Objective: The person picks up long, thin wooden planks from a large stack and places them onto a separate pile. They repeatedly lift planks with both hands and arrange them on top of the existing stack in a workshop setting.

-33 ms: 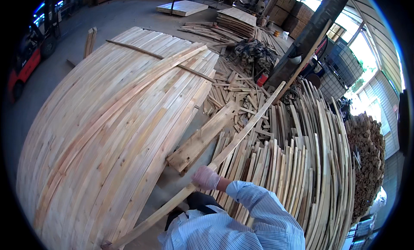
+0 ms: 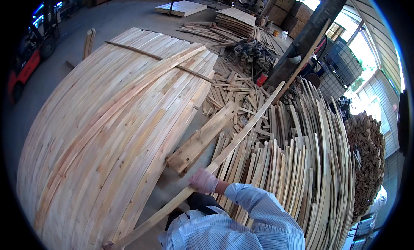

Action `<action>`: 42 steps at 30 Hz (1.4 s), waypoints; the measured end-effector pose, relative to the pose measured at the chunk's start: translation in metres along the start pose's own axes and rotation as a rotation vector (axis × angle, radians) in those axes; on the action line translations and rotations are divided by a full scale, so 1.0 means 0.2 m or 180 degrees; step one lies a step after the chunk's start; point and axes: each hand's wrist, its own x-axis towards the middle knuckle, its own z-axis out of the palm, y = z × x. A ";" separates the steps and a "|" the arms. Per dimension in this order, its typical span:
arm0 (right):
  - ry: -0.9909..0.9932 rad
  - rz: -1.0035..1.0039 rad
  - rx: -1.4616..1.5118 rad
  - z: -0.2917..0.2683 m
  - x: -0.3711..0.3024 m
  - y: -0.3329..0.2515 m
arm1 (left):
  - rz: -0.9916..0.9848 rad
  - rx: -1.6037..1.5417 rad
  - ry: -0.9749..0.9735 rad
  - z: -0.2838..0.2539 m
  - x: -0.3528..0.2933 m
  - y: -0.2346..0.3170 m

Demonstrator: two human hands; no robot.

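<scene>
Head view: right hand (image 2: pixel 203 181) gripping long slat (image 2: pixel 241 135)

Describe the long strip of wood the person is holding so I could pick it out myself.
Start at the big flat stack of pale planks on the left, then look to the gap along its right edge. The long thin wooden strip runs diagonally across that gap, with the gloved right hand gripping it. Unlike the stacked slats beside it, it lies aslant.

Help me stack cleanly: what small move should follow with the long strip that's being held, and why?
Probably swing the long strip left onto the big board stack. The gloved right hand grips it mid-length and the left hand its near end, while its far end lies over the strip pile.
</scene>
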 end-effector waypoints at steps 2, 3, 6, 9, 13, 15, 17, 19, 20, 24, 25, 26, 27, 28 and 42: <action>-0.0037 -0.0019 0.0062 0.01 0.02 -0.12 | 0.0176 -0.0532 0.0065 0.11 -0.04 -0.15; -0.0050 -0.0052 0.0100 0.04 0.05 -0.16 | 0.0354 -0.0740 0.0066 0.13 -0.07 -0.25; -0.0283 -0.0023 0.0137 0.14 0.10 -0.08 | 0.0543 -0.1125 0.0118 0.31 -0.17 -0.47; -0.0697 0.0070 0.0170 0.05 0.09 0.26 | 0.0000 -0.1154 0.0711 0.89 -0.54 -0.22; -0.0485 -0.0048 0.0372 -0.04 0.00 0.66 | 0.0908 -0.0883 -0.0318 0.69 -0.50 0.08; -0.0410 -0.0090 0.0459 -0.13 0.02 0.83 | 0.1026 -0.0637 0.0377 0.64 -0.46 0.26; -0.0255 -0.0129 0.0401 -0.21 0.02 0.98 | 0.0765 -0.1484 0.0654 0.62 -0.40 0.41; -0.0341 -0.0142 0.0452 -0.19 0.05 1.10 | 0.0437 -0.2254 0.0604 0.58 -0.34 0.46; -0.0386 -0.0170 0.0455 -0.20 0.08 1.16 | 0.0589 -0.1004 -0.0383 0.62 -0.36 0.42; -0.0254 -0.0043 0.0444 -0.22 0.07 1.37 | 0.0425 -0.1366 0.0093 0.90 -0.42 0.34; -0.0260 -0.0021 0.0420 -0.24 0.07 1.42 | 0.0403 -0.1348 0.0083 0.97 -0.43 0.28; -0.0266 -0.0001 0.0398 -0.26 0.06 1.47 | 0.0344 -0.1353 0.0076 1.05 -0.44 0.19; -0.0322 -0.0008 0.0388 -0.29 0.06 1.50 | 0.0281 -0.1354 0.0077 1.14 -0.46 0.10; -0.0366 -0.0019 0.0374 -0.34 0.07 1.53 | 0.0223 -0.1359 0.0058 1.27 -0.49 0.02; -0.0195 0.0462 -0.0806 -0.60 -0.03 2.63 | -0.0578 -0.1811 -0.0339 2.18 -0.96 -0.49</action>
